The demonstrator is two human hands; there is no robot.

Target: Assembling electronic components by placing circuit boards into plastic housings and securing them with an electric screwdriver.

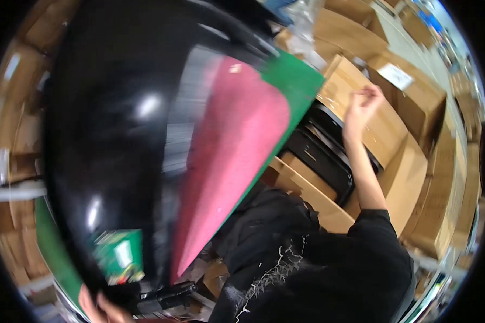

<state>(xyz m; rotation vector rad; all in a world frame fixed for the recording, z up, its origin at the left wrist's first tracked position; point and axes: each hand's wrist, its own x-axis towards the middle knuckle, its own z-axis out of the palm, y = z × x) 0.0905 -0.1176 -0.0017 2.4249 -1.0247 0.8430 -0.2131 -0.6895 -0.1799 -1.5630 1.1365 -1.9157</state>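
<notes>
A large glossy black curved shell [118, 145] fills the left and middle of the view, tilted and smeared by motion. A small green label [118, 255] sits on its lower part. Against the shell is a flat pink sheet [242, 124], bordered by a green panel [293, 83]; how they join I cannot tell. At the lower left, my left hand [105, 309] is closed on the shell's lower edge, partly cut off by the frame. My right hand [364, 107] is raised over an opened cardboard box [401, 140], its fingers curled together with nothing visible in them.
Inside the opened box lie black shallow tray-like parts [318, 159]. Another cardboard box [415, 97] with a white label stands behind it. Stacked cartons [16, 107] line the left side, more cartons [442, 194] the right. Clear plastic wrap [305, 29] hangs at the top.
</notes>
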